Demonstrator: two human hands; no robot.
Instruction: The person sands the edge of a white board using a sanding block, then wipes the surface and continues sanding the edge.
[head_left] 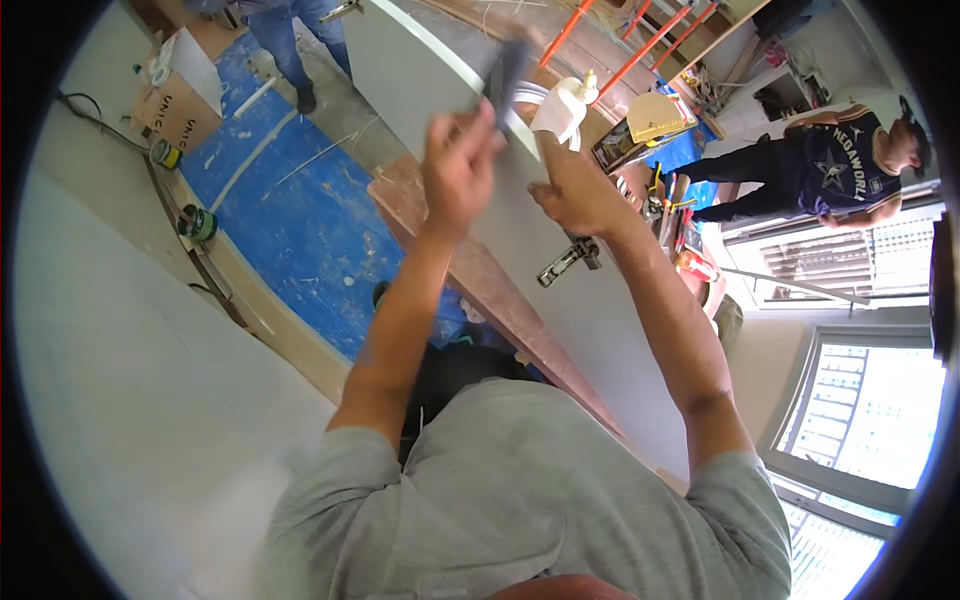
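In front of me stands a white cabinet door panel [420,60], tilted, with a metal concealed hinge [567,262] on its face. My left hand [460,165] is closed around a dark, flat tool [506,75] at the panel's upper edge; motion smears it, so its kind is unclear. At the edge's right end, my right hand [582,195] is closed, fingers over the edge and thumb on the near face. Just beyond those fingers is a white squeeze bottle [565,108] with a yellowish tip; whether they touch it is hidden.
A reddish-brown board [480,290] runs below the panel. Blue sheeting [300,220] covers the floor at left, with tins [197,222] along the wall and a cardboard box [180,115]. One person [840,165] stands at right, another [290,45] at far left. Orange metal bars [640,55] rise behind.
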